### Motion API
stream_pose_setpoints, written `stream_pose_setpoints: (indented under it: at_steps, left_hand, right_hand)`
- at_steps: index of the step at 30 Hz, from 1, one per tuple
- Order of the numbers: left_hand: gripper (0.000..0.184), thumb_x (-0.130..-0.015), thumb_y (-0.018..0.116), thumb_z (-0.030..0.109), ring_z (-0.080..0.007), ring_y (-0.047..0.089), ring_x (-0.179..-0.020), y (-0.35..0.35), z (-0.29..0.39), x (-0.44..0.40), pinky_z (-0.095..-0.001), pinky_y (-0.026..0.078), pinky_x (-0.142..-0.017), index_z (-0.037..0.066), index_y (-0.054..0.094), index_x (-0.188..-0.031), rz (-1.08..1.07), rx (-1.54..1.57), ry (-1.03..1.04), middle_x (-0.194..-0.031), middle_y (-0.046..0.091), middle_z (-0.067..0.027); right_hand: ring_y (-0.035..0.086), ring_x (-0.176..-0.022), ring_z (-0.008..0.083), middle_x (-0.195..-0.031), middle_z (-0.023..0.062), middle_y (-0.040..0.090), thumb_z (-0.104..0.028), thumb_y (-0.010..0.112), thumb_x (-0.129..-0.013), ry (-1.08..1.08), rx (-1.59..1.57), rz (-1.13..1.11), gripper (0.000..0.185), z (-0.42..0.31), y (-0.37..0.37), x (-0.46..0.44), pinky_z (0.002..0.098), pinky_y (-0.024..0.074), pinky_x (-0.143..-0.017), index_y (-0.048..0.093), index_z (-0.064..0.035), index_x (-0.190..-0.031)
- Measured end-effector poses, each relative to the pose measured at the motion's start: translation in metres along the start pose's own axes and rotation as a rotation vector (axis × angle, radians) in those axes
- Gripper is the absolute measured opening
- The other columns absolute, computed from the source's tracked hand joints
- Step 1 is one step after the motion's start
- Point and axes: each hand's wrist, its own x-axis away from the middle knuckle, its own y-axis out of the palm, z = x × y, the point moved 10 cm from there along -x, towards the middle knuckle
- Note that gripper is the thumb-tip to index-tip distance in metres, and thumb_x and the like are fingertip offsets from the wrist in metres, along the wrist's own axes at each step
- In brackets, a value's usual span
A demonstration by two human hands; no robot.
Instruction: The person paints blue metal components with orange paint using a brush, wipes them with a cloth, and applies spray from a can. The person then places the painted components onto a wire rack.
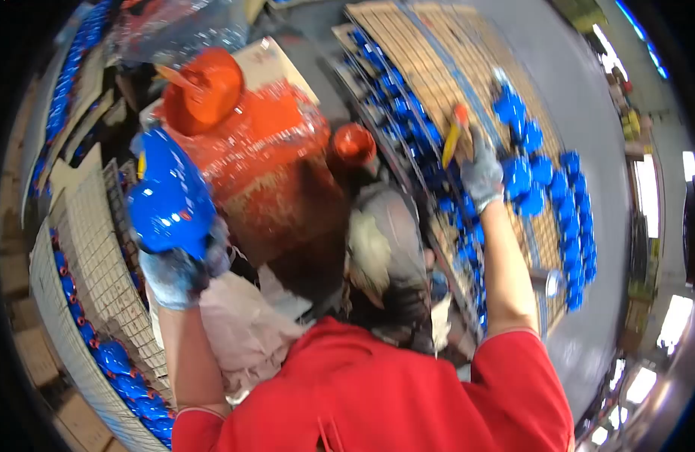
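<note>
My left hand [183, 273], in a stained grey glove, is closed around the lower end of a large glossy blue casting [170, 200]. The casting is rounded and tilted upward. Its exact kind cannot be made out. My right hand [483, 172], gloved too, grips a slim yellow-handled tool [451, 145] with an orange-red end, probably a paintbrush. That hand is over a wire-mesh rack, just left of several blue castings [519, 177]. Between my hands are an orange-red paint basin [206, 94] and a small orange-red pot [354, 143].
Wire-mesh racks [430, 53] with blue parts stand on the right, more racks [99, 218] on the left. A paint-covered orange surface [268, 124] lies ahead. Crumpled pale cloth or paper [246, 324] is near my left forearm. Grey floor [532, 53] runs beyond the right rack.
</note>
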Motion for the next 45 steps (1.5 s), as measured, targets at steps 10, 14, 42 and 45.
stream_pose_setpoints:
  at_steps: [10,14,42,45]
  left_hand:
    - [0.076,-0.085,0.045,0.055,-0.0204,0.051,-0.058,-0.004,-0.017,-0.012,-0.0315,0.038,-0.047,0.002,0.036,-0.138,0.121,-0.198,0.010,-0.099,0.061,-0.0165]
    - [0.072,-0.088,0.048,0.047,-0.0187,0.042,-0.063,-0.005,-0.032,0.001,-0.0327,0.034,-0.050,0.004,0.028,-0.143,-0.030,-0.165,-0.046,-0.109,0.057,-0.0180]
    - [0.071,-0.080,0.044,0.060,-0.0329,0.058,-0.063,0.131,-0.195,0.001,-0.0408,0.041,-0.050,0.001,0.054,-0.118,0.066,-0.124,-0.333,-0.094,0.061,-0.0242]
    - [0.065,-0.086,0.041,0.059,-0.0235,0.048,-0.049,0.154,-0.219,-0.001,-0.0354,0.028,-0.037,0.006,0.050,-0.122,-0.004,-0.207,-0.443,-0.091,0.060,-0.0185]
  right_hand:
    - [0.064,-0.096,0.0247,-0.106,0.0150,0.067,-0.016,0.066,-0.082,0.601,-0.688,-0.632,0.030,0.057,0.019,0.309,0.0332,0.0483,-0.086,0.066,-0.0069,-0.110]
    - [0.061,-0.100,0.0348,-0.104,0.0180,0.065,-0.038,0.062,-0.080,0.770,-0.056,-0.942,0.039,0.146,0.083,0.460,0.0394,0.0476,-0.088,0.068,-0.0118,-0.107]
    - [0.061,-0.103,0.0363,-0.112,0.0200,0.063,-0.046,0.061,-0.074,0.844,0.006,-0.998,0.052,0.215,0.190,0.517,0.0431,0.0487,-0.088,0.062,-0.0140,-0.116]
    - [0.062,-0.101,0.0348,-0.106,0.0181,0.065,-0.043,0.060,-0.074,0.538,0.066,-1.008,0.045,0.195,0.220,0.535,0.0419,0.0493,-0.087,0.067,-0.0103,-0.104]
